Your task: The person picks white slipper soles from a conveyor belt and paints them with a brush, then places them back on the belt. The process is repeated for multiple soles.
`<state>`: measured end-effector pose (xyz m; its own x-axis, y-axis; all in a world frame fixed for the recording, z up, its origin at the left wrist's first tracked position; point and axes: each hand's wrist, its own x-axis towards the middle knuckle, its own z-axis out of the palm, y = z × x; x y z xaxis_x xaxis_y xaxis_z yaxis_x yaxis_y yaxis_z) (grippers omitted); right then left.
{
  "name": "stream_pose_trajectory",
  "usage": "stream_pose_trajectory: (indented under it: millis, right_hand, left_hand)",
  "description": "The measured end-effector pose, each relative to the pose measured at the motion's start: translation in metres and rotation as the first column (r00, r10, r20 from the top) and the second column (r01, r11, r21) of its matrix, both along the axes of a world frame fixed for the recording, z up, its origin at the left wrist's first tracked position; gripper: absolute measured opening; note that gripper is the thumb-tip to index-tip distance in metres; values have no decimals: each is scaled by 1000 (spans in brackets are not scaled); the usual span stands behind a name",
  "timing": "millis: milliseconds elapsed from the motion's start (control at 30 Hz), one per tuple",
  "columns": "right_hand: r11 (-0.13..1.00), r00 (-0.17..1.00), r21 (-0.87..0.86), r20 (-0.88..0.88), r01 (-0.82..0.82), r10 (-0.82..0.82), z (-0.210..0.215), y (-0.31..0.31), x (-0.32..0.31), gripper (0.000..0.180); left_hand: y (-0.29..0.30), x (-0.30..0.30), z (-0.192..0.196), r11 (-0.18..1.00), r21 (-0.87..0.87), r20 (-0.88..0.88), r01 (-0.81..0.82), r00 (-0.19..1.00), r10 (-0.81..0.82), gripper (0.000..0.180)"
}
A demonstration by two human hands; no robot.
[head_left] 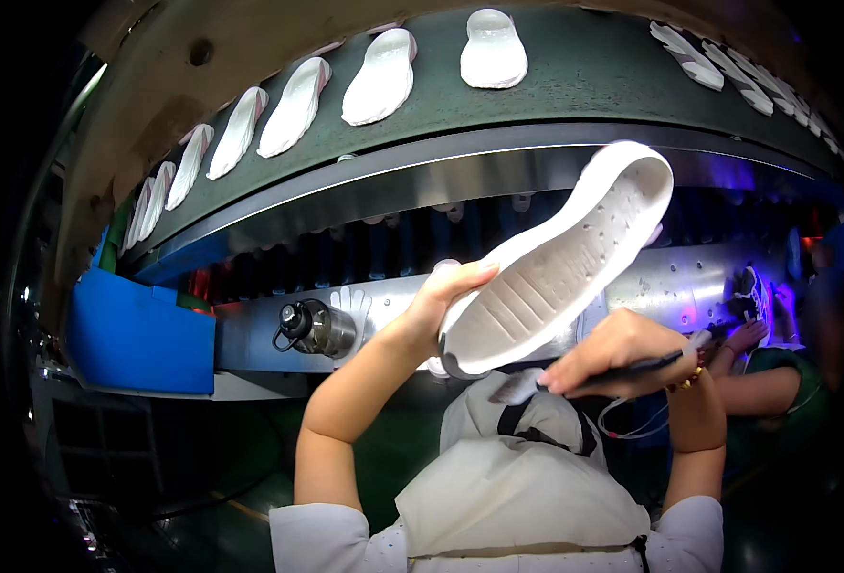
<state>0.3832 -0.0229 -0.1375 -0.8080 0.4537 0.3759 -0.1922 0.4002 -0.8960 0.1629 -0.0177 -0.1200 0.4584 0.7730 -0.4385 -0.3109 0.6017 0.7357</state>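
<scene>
A white shoe sole (546,286) is held up at a tilt in front of me, its hollow inner side with ridges and small holes facing me. My left hand (438,301) is closed on its edge near the lower left end, the thumb along the rim. Just below the sole, my right hand (622,351) grips a brush (516,387) with a dark handle. The brush's pale bristles point left, close to the sole's lower edge; a small gap seems to part them.
Beyond the metal rail runs a green conveyor belt (575,72) carrying several white soles (381,76). A metal bottle with a black lid (331,328) stands on the metal bench (250,336). A blue bin (140,329) is at left. A co-worker's hand (747,334) is near a shoe at right.
</scene>
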Motion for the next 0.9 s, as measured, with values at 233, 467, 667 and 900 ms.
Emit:
stream_pose_trajectory:
  millis: [233, 467, 667, 900]
  right_hand:
    - [990, 995, 134, 95, -52, 40, 0, 8, 13, 14]
    - [990, 984, 142, 178, -7, -18, -8, 10, 28, 15]
    - [979, 979, 181, 164, 91, -121, -15, 18, 42, 13]
    - [972, 975, 182, 137, 147, -173, -23, 16, 58, 14]
  left_hand:
    - [9, 6, 16, 935, -148, -166, 323, 924, -345, 51]
    - [9, 4, 15, 900, -216, -266, 378, 864, -427, 53]
    - [4, 0, 19, 928, -226, -335, 296, 871, -360, 53]
    - [0, -11, 12, 963, -229, -386, 140, 895, -222, 49]
